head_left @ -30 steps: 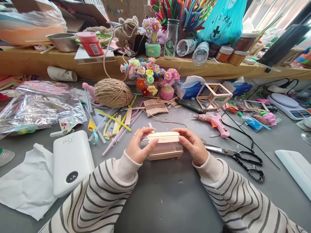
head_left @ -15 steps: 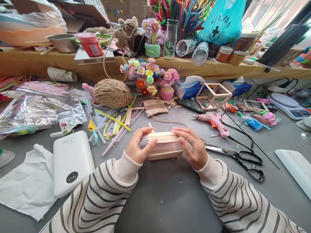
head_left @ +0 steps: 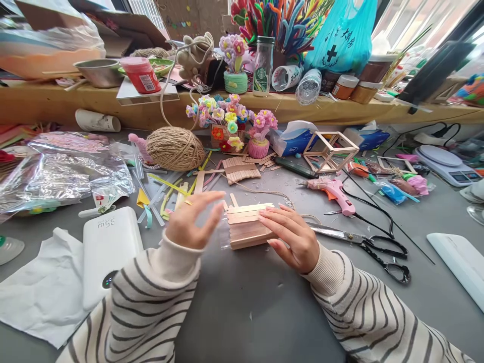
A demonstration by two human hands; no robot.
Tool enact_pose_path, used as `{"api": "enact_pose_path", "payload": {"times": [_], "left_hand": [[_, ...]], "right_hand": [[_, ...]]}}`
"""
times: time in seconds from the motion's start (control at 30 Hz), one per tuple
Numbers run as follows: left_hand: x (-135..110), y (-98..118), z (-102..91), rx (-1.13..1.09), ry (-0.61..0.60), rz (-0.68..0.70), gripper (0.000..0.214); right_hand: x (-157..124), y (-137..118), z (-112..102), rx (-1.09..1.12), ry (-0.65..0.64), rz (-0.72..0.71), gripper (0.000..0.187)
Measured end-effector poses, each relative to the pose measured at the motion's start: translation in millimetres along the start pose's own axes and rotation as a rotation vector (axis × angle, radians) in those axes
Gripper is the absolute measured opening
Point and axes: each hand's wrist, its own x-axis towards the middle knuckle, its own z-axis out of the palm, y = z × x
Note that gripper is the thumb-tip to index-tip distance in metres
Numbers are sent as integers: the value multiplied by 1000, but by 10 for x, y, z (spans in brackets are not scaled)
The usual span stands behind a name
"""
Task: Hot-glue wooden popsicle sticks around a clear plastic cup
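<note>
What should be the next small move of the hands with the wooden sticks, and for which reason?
I would perhaps lay the left hand lightly on the left end of the top wooden sticks, so they do not shift: the right hand covers only their right end, and the left hand appears off them.

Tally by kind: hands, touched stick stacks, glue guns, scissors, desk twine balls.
Bare left hand and bare right hand: 2
Layered pale-wood stick stack: 1
Pink plastic glue gun: 1
Black-handled metal scissors: 1
Oval brown twine ball: 1
Total: 6
</note>
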Motion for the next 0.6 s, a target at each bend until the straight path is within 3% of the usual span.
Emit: {"api": "enact_pose_path", "payload": {"times": [0.03,0.1,0.3,0.37,0.6], "left_hand": [[38,-52,-31,91,32,-81,23],[122,-161,-59,304,-44,-198,28],[422,-381,95,668,-530,-411,27],[479,-420,140,710,-558,-402,17],[387,-478,111,746,-377,-284,22]], "right_hand": [[0,-1,0,0,0,2,35],[-3,-2,1,-1,0,7,35],[-20,-6,14,27,10,5,36],[-24,-8,20,32,13,13,37],[-26,-7,24,-7,15,-9,37]]}}
